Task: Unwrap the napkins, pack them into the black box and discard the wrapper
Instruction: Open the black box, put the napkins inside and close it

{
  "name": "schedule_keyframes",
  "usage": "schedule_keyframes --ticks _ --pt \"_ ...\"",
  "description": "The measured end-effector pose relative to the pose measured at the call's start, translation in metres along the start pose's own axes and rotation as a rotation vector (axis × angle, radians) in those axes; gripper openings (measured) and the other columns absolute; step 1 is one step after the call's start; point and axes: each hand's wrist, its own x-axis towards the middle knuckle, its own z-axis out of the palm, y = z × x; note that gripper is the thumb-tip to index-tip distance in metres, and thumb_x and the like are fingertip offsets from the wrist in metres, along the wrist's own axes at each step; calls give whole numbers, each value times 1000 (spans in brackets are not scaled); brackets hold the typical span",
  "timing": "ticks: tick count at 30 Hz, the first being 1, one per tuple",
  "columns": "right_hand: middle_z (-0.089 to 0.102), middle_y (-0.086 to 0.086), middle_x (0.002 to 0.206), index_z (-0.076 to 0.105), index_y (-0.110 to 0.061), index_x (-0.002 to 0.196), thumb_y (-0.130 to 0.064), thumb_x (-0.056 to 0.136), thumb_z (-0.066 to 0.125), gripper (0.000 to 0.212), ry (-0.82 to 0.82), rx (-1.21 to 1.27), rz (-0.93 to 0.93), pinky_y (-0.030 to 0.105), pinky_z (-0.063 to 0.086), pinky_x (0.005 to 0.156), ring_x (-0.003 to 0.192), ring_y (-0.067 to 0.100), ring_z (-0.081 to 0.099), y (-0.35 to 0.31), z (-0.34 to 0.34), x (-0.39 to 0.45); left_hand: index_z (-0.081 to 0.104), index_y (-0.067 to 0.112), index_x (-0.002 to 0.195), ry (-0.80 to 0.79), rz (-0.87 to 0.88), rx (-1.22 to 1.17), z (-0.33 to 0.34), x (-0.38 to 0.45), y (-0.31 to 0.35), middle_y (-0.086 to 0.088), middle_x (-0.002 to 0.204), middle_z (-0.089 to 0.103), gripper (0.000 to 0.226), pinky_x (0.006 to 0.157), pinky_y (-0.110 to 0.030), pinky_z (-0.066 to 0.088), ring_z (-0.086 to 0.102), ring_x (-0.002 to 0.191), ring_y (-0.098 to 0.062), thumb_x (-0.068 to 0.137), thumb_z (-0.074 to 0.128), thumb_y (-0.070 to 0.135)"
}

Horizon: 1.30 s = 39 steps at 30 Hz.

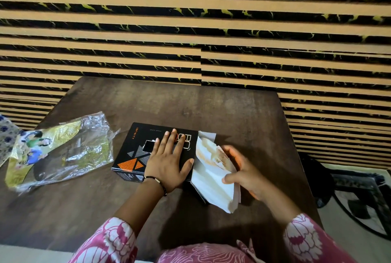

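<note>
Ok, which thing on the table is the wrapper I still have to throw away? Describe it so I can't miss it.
Start at the dark wooden table and find the black box under the left hand. The wrapper lies flat to the left of that box, near the table's left edge. It is the only crinkled plastic there, part clear and part yellow with printed figures, and no hand touches it.
</note>
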Motion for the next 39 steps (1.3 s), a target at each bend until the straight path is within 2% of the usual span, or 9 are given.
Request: schedule_keyframes --ticks 5,13,16,20,23,26,28,34,39 --pt "70 -3 94 55 -23 109 14 68 66 56 41 329 85 23 51 69 88 11 66 10 -5 8 7 25 148 -8 0 8 1 0 -1 -4 159 0 82 120 -41 -3 -8 147 -20 77 5 66" --pt "68 5 96 58 -17 102 20 70 58 48 64 268 198 28 49 72 93 22 63 16 -1 23 7 25 148 -1 4 10 0 -1 -1 -4 159 1 82 119 -40 -5 -7 147 -20 77 6 66" --pt "67 15 110 57 -8 113 12 67 63 51 227 382 161 35 51 75 102 32 63 28 -2 29 5 26 148 -5 0 18 -1 0 -1 -3 159 -1 82 119 -39 -6 -8 147 -19 76 4 66" --pt "66 9 101 50 -15 114 -5 83 59 33 510 619 131 35 50 67 86 27 64 34 10 25 3 26 148 -15 -6 23 -1 1 -1 -2 159 -3 82 119 -39 -6 -10 146 -19 76 3 66" --pt "62 10 107 44 -15 119 -4 86 51 35 669 480 100 37 50 73 88 27 60 35 29 25 4 26 148 -18 -6 16 -1 1 0 -3 159 -2 82 120 -40 -6 -10 146 -19 76 4 66" --pt "55 7 125 35 -16 132 3 85 47 52 580 257 6 41 46 93 105 23 55 32 53 29 3 26 148 -24 -7 25 0 2 -1 -3 159 -3 82 120 -40 -5 -10 146 -19 76 4 66" --pt "54 1 126 31 -20 136 3 85 46 57 493 200 9 40 45 95 109 20 54 27 55 32 4 26 148 -15 -10 21 0 2 -1 -3 159 -2 83 120 -39 -5 -9 146 -19 75 4 66" --pt "57 11 127 41 -15 130 -8 89 53 43 691 249 185 45 49 91 107 28 58 31 41 34 3 27 148 -21 -4 16 -2 0 0 -3 159 -3 83 120 -40 -5 -9 146 -19 75 4 66" --pt "64 3 114 48 -22 122 -16 91 51 32 396 300 130 53 48 95 105 31 61 16 64 25 4 25 148 -16 -3 26 -3 0 0 -4 159 -1 83 119 -40 -4 -8 147 -20 76 4 66"
